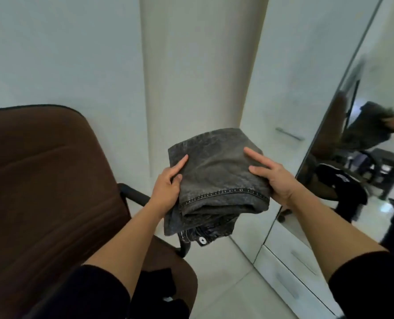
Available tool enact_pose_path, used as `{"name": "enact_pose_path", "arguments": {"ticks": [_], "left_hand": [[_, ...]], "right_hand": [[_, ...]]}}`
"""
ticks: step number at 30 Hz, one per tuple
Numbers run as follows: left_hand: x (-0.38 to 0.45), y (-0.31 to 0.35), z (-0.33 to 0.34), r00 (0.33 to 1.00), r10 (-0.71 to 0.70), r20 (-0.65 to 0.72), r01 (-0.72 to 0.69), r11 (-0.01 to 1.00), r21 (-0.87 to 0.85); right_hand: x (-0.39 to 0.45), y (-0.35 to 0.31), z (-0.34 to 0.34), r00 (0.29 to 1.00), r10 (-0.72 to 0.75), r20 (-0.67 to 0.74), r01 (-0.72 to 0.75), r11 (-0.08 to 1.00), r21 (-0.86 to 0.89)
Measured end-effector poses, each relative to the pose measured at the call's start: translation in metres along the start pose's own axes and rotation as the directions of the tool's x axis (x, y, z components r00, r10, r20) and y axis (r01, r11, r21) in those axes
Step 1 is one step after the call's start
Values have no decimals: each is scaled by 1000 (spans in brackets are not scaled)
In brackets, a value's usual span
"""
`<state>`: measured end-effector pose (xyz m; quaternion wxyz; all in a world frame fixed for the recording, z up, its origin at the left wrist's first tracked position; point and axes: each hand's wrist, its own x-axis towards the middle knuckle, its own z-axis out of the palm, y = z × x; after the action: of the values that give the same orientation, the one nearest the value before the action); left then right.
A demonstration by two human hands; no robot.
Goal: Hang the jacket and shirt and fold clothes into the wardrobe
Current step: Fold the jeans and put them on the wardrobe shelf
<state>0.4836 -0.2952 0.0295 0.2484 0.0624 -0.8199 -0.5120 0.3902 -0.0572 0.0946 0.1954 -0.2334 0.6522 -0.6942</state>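
Observation:
A folded pair of dark grey jeans is held up in the air in front of me. My left hand grips its left edge, thumb on top and fingers underneath. My right hand holds the right edge, thumb and forefinger lying on the top fold. A waistband button hangs out at the bottom of the bundle. The white wardrobe stands just beyond, its door with a metal handle closed.
A brown office chair with a black armrest fills the left side; a black garment lies on its seat. A mirrored wardrobe door is at right, with white drawers beneath it. Pale floor tiles lie below.

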Motion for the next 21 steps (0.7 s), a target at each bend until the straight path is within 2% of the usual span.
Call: {"name": "enact_pose_path", "arguments": {"ticks": [3, 6, 9, 12, 17, 21], "left_hand": [[9, 23, 67, 991, 55, 118, -57, 998, 10], [9, 51, 140, 954, 102, 282, -89, 994, -58], [0, 78, 219, 882, 121, 455, -74, 990, -120], [-18, 109, 294, 789, 126, 601, -73, 991, -112], [-58, 149, 413, 650, 161, 743, -85, 986, -140], [-88, 174, 491, 611, 187, 769, -89, 982, -169]], "right_hand": [[-47, 2, -63, 987, 19, -159, -25, 999, -36], [-102, 6, -121, 947, 29, -318, -36, 999, -16], [-161, 15, -178, 877, 52, -478, -52, 999, 13], [-222, 27, -233, 785, 56, -617, -50, 998, 27], [-312, 37, -314, 653, 136, -745, -92, 991, 100], [-360, 45, -373, 586, 130, -800, -84, 992, 99]]}}
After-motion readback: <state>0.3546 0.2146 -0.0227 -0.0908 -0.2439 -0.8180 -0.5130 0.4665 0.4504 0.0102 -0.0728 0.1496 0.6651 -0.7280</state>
